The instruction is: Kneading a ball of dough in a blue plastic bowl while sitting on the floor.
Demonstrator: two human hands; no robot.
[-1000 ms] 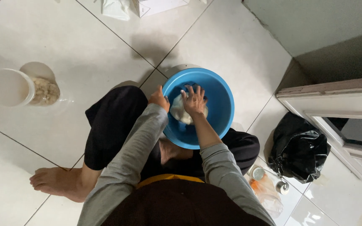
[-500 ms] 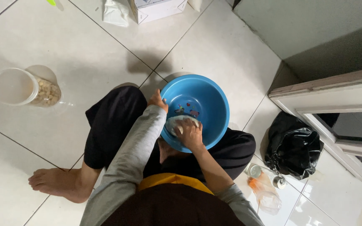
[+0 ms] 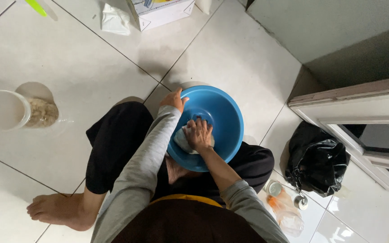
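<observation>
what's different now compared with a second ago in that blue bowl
The right hand has slid the pale cloth from the middle of the blue bowl down to its near wall, pressing it there. The left hand still grips the bowl's far rim, and the bowl stays on the lap.

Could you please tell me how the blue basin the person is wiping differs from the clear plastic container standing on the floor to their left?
The blue basin is opaque, wide and shallow; the clear container is see-through, narrower and taller. The basin sits tilted on the person's lap, gripped at its rim by the left hand while the right hand presses a cloth inside; the container stands untouched on the floor tiles. Both are round and open-topped.
</observation>
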